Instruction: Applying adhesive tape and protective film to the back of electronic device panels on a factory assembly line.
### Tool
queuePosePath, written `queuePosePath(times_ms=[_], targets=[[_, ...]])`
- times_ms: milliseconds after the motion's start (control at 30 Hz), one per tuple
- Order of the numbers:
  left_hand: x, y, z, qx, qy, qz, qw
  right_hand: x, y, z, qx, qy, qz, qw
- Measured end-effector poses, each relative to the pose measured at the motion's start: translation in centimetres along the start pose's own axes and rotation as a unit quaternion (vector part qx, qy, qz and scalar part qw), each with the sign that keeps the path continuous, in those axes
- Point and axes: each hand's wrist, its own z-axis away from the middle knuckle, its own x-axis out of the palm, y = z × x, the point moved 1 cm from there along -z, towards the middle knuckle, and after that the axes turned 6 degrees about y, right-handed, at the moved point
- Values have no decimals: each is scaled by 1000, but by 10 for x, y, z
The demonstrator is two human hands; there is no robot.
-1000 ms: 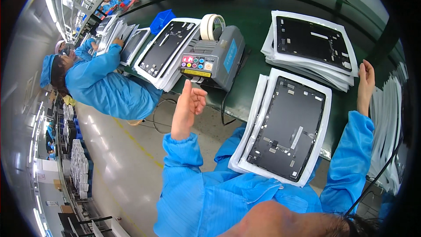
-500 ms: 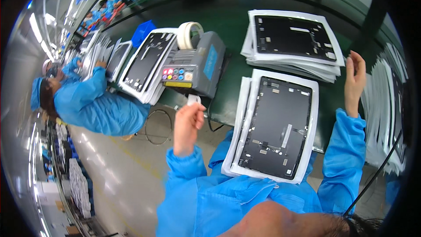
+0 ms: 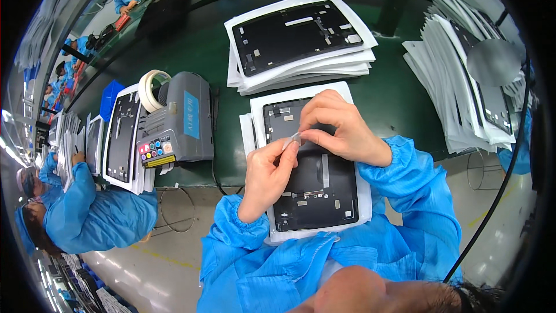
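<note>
grey dispenser (image 3: 174, 122) | blue side label (image 3: 191, 115): dark characters | yellow strip (image 3: 159, 163) under button panel (image 3: 156, 148): print too small

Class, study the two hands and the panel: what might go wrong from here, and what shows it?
The small pale strip is pinched between the left hand and the right hand, so it might crease or stick to the skin.

Both hands are above the black panel, so a dropped strip could land on it.

The panel's near end juts past the front edge of the green table, so a bump could shift it.
</note>
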Motion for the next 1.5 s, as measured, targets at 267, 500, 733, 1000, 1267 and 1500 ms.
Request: queuePosePath(times_ms=[267,500,733,1000,1267,1500], targets=[[-9,-15,-22,16,34,-14,999,-32,47,-10,270,78,-118,952],[16,-13,-44,248,-48,-215,943,-18,81,-6,222,-54,-3,974],[25,-17,-43,253,-44,-239,937,-7,82,-8,186,0,2,983],[24,-19,-42,249,-44,-251,934,-27,89,-15,275,37,-48,959],[24,-22,-41,249,-44,-237,938,-32,89,-18,301,34,-71,950],[-14,-22,-36,153,158,-87,972,-35,88,-9,265,15,-174,948]])
